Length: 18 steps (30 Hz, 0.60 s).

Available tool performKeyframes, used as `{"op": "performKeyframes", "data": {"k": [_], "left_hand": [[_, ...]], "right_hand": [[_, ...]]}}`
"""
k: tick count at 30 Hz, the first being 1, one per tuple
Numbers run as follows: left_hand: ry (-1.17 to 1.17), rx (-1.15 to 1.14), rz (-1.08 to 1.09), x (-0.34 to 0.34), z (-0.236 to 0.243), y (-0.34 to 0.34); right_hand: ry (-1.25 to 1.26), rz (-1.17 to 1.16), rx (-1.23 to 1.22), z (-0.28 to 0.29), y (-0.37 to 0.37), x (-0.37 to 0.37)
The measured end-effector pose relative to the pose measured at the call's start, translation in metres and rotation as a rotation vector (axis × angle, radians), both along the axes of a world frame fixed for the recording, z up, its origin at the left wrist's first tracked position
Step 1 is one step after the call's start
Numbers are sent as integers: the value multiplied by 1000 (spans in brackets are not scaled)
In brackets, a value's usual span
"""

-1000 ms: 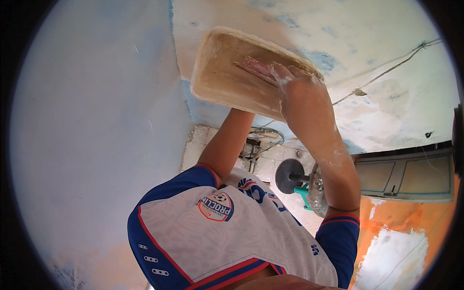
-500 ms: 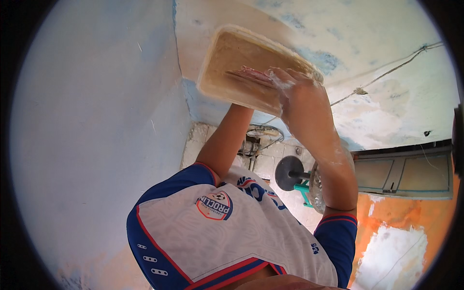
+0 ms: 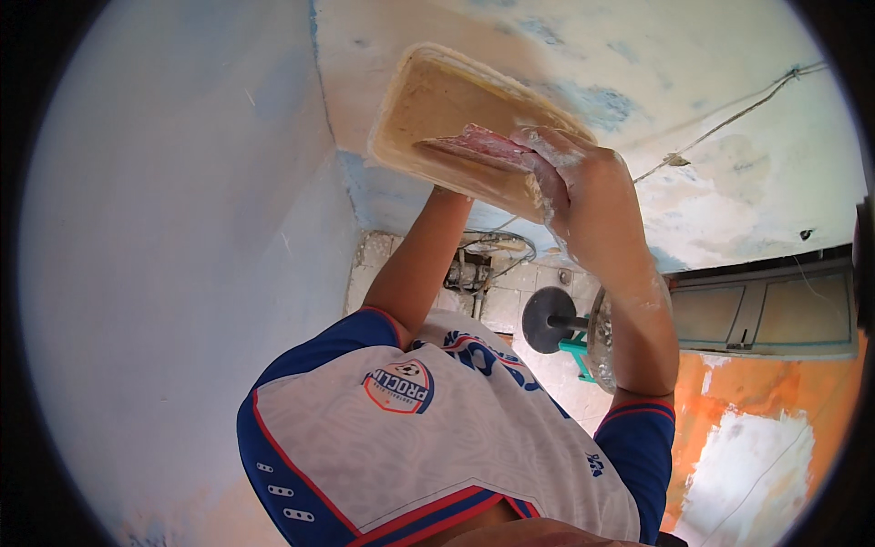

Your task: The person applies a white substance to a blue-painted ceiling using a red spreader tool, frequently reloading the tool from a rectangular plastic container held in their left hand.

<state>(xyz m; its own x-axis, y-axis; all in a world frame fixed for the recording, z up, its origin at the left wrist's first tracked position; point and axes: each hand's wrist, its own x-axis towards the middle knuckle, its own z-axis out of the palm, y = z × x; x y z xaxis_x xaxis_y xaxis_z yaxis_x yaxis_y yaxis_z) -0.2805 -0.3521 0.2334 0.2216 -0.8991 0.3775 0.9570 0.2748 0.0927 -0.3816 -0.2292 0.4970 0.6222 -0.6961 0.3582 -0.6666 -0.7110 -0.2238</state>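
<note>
A beige rectangular plastic tray (image 3: 428,100) smeared with putty is raised in front of me. My right hand (image 3: 583,182), streaked white, is closed around a red, crusted scraper (image 3: 478,141) that lies over the tray's inside, its blade toward the left. My left forearm (image 3: 410,255) rises behind the tray, whose body hides that hand and its fingers, so I cannot see how it grips.
A pale blue-white wall (image 3: 164,255) fills the left. Blotchy plaster with a strung cable (image 3: 729,121) spans the top right. Beyond my arms are tangled pipes (image 3: 469,273), a dark round disc (image 3: 547,319), a green frame (image 3: 574,351), a panelled shutter (image 3: 766,310) and orange wall (image 3: 693,456).
My right hand and the scraper have shifted slightly right and toward the tray's near edge, showing more of the tray's inside. The tray sits a little higher in view.
</note>
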Motion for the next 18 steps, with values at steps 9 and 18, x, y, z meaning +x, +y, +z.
{"op": "performKeyframes", "data": {"k": [9,18], "left_hand": [[-12,36,185,-9,1,-18],[29,288,161,-24,68,20]], "right_hand": [[-93,-104,152,7,-22,-13],[-790,-237,556,-3,-30,-55]]}}
